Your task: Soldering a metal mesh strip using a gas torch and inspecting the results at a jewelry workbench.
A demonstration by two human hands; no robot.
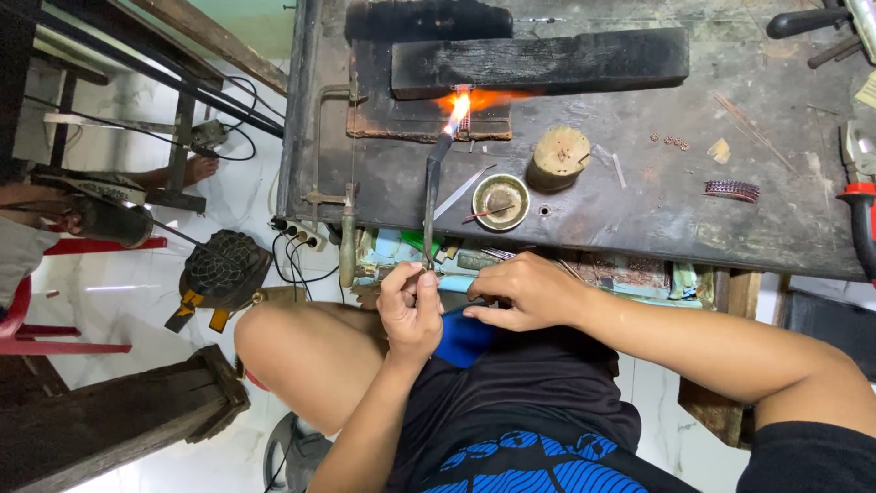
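The torch [431, 196] is a thin dark metal tube whose long axis runs nearly straight from six o'clock to twelve o'clock, leaning slightly toward one o'clock at the tip. Its nozzle points away from the person, and an orange flame [459, 107] burns at that end, touching a small piece of metalwork [464, 121] that lies on a charred block [429, 96] on the workbench [657, 210]. A long blackened bar [538, 62] lies across the block at twelve o'clock from the flame.

The left hand [411, 306] is raised in front of the torso, forearm rising from six o'clock, with thumb and fingers pinched shut on the near end of the torch. The right hand [525, 290] sits just beside it at three o'clock, palm down, fingers curled at the bench edge over a cluttered drawer [630, 274]; whether it holds anything cannot be told.

At two o'clock from the left hand, a small brass dish [500, 201] and a wooden stump [559, 157] stand on the bench.
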